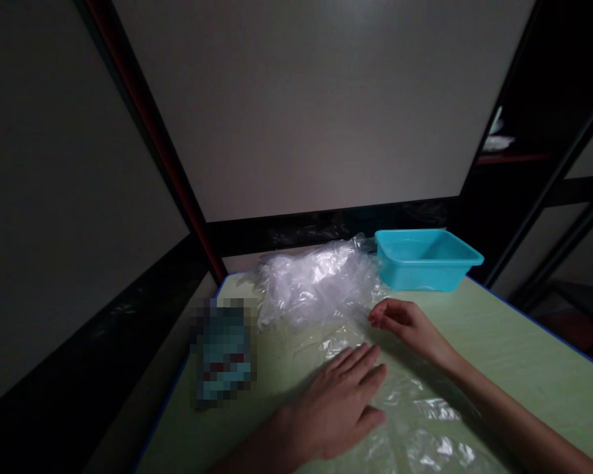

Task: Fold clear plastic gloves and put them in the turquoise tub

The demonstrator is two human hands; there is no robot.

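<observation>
My left hand [338, 401] lies palm down, fingers spread, over a clear plastic sheet or bag [439, 409] on the pale green table. Above and to the right of it, my right hand [402, 318] has its fingers curled together near the edge of the plastic; whether a bit of film is between the fingertips is too small to tell. Just beyond both hands sits a crumpled heap of clear plastic bags [321, 280] at the table's back.
A turquoise plastic basin [425, 273] stands at the back right of the table [514, 342]. A pixelated item [225, 355] lies near the left edge. Behind the table rises a pale panel [326, 118], with a dark shelf opening at right.
</observation>
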